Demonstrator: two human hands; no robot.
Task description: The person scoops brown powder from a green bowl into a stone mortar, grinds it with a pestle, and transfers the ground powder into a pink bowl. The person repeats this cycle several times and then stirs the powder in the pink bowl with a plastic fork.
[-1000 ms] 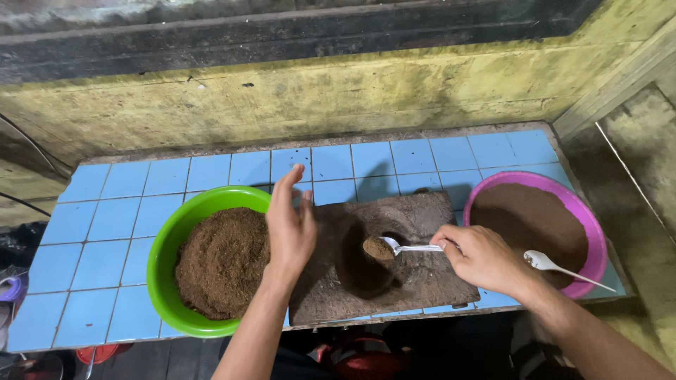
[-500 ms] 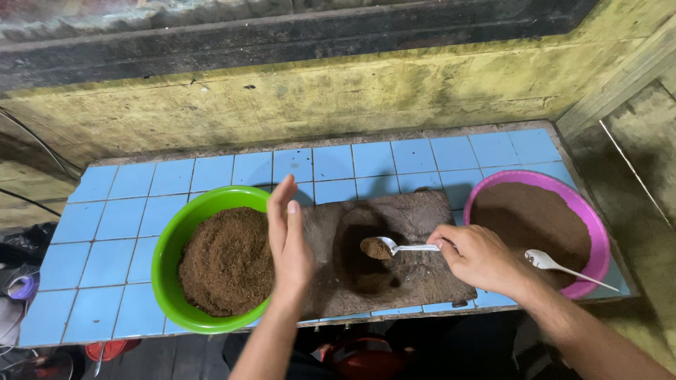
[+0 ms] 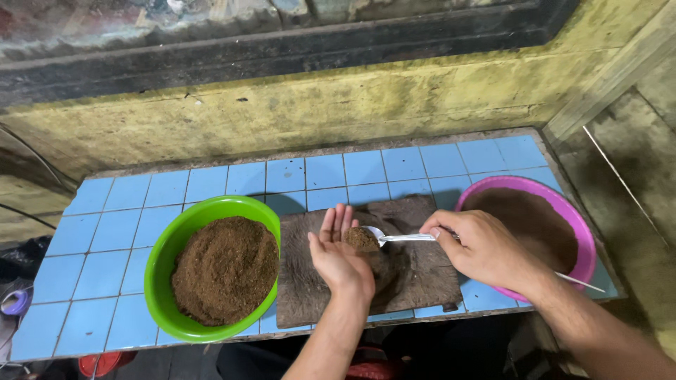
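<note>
My left hand [image 3: 339, 253] is held palm-up and flat above a dark wooden board [image 3: 310, 281] on the blue-tiled counter. My right hand [image 3: 482, 246] grips a metal spoon [image 3: 400, 238] whose bowl, heaped with brown powder [image 3: 360, 238], rests against the left palm's fingers. To the left stands a green bowl [image 3: 160, 271] filled with brown powder. On the right, a pink bowl [image 3: 579, 232] with dark brown contents sits partly behind my right hand; a second white spoon's handle [image 3: 579, 282] sticks out past the wrist.
The blue-tiled counter [image 3: 141, 204] ends at a yellow stained wall behind and drops off at the front edge. A red object [image 3: 98, 364] and a small purple thing [image 3: 14, 302] lie below on the left. A wooden post stands at the right.
My left hand turned from edge-up beside the board to palm-up over it. The spoon with powder moved left from the board's hollow onto the left hand's fingers.
</note>
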